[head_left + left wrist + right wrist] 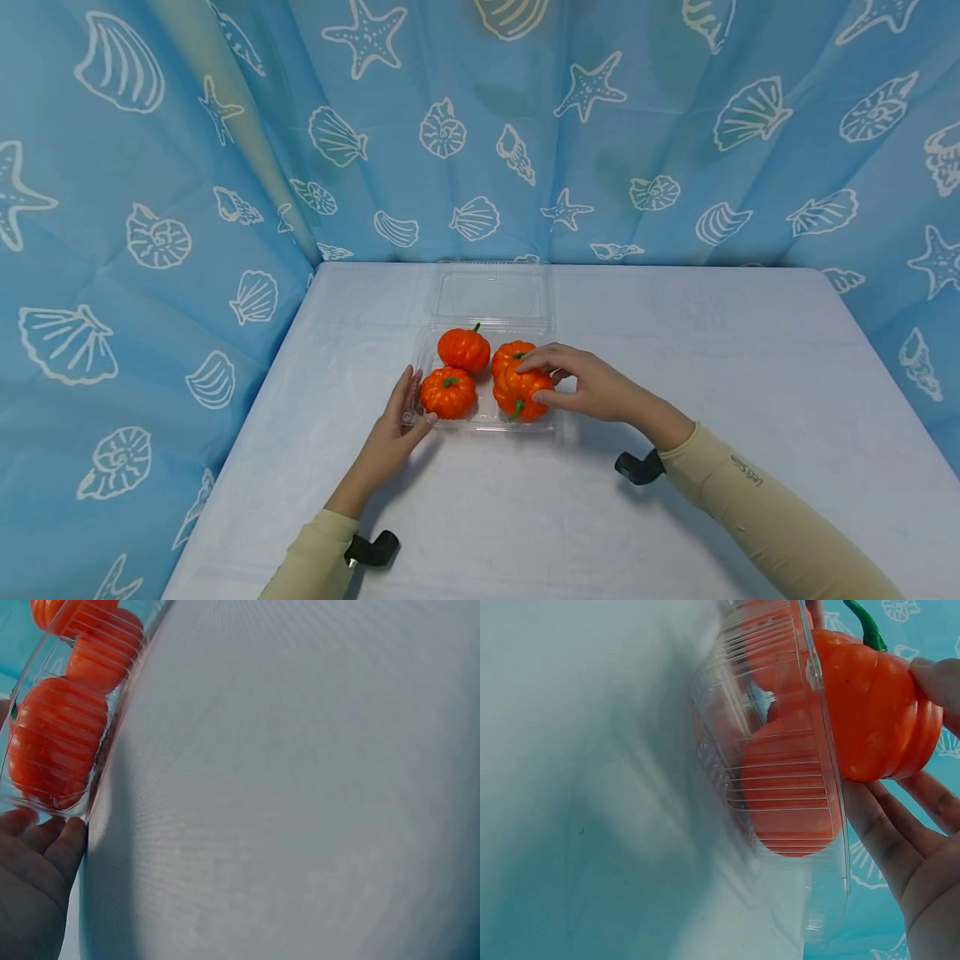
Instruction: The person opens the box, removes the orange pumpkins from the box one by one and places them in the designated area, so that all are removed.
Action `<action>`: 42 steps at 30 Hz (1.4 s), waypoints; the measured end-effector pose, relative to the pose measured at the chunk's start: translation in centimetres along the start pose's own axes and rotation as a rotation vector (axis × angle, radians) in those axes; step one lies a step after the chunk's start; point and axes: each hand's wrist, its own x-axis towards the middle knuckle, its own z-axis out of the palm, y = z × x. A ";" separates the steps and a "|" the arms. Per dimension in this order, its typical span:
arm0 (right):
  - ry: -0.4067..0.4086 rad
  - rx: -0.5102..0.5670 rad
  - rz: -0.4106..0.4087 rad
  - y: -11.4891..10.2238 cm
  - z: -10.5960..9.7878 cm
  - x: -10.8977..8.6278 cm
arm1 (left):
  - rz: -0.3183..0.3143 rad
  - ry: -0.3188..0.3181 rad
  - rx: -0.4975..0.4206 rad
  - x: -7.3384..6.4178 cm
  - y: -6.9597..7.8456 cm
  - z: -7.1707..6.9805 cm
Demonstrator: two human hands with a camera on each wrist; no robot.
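Observation:
My right hand (pixel 588 383) holds a small orange pumpkin (pixel 523 390) between thumb and fingers, its green stem tipped toward the front. In the right wrist view this pumpkin (pixel 874 705) sits above the rim of a clear plastic container (pixel 832 765). Straight fingers of my left hand (pixel 390 433) touch the container's left side, with the thumb near its front left corner. Inside lie a front left pumpkin (pixel 448 393), a back left pumpkin (pixel 464 349) and a back right pumpkin (pixel 512 354) partly hidden by the held one. Another pumpkin (pixel 787 795) shows through the container's wall below it.
The container's clear lid (pixel 491 296) lies folded open toward the back. A white cloth covers the table (pixel 675 350). Blue curtains (pixel 450 192) with shell prints hang behind and at the sides. Each wrist carries a black camera mount (pixel 639 467).

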 end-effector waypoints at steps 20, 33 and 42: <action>0.153 0.070 0.055 0.5 0.0 -0.2 | -0.006 0.006 0.013 -0.1 0.3 0.0; 0.261 0.104 0.131 1.0 -1.0 -1.1 | -0.014 0.003 0.009 -0.1 0.2 0.1; 0.360 0.101 0.214 1.7 -1.5 -1.5 | -0.006 0.001 0.005 -0.1 0.1 0.0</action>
